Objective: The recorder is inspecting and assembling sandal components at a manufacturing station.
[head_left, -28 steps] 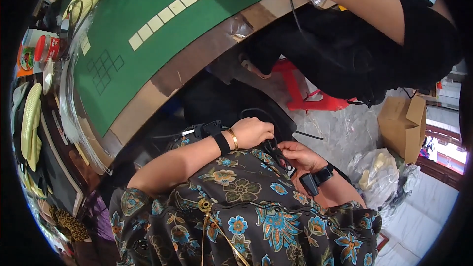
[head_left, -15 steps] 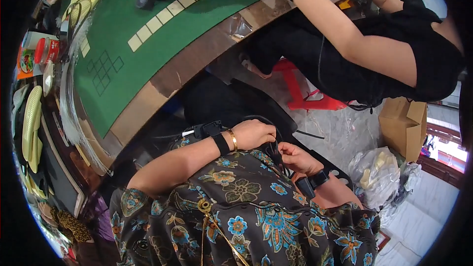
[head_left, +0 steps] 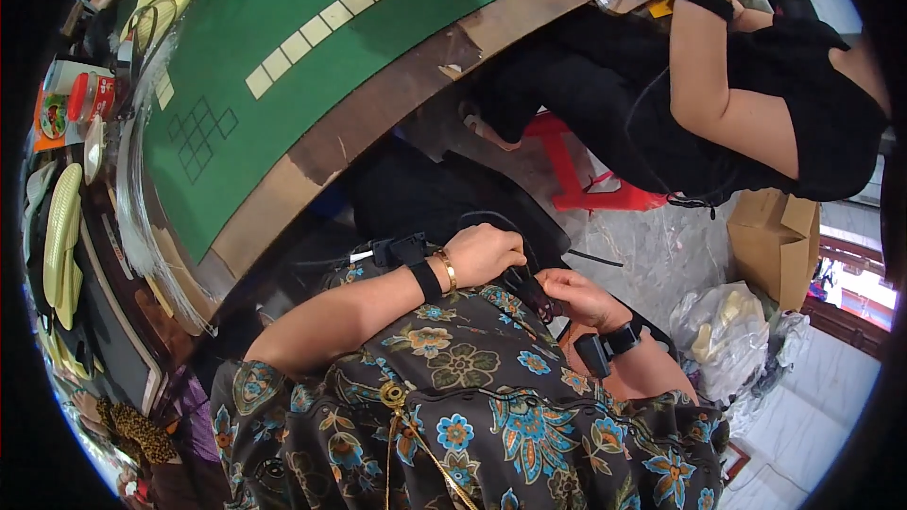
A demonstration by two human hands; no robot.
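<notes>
Low over my lap, a dark bundle of thin black cord (head_left: 532, 295) lies between my two hands. My left hand (head_left: 484, 253) is closed, its fingertips pinching the bundle's upper left part. On the other side, my right hand (head_left: 578, 298) grips the bundle between thumb and fingers. A loop of black cord arches above my left hand, and a straight cord end (head_left: 595, 257) sticks out to the right. Each of my wrists wears a black strap with a small black device. Part of the bundle is hidden behind my fingers.
Ahead stands a table with a green mat (head_left: 312, 123) and brown edge (head_left: 312, 156). A person in black (head_left: 756, 132) sits at the right by a red stool (head_left: 557, 165). Beyond are a cardboard box (head_left: 775, 241) and plastic bag (head_left: 723, 340). Yellow slippers (head_left: 61, 236) lie left.
My right hand has shifted slightly right, and the cord bundle has spread a little between my hands. The other person's arm has drawn back to the right, with the dark item.
</notes>
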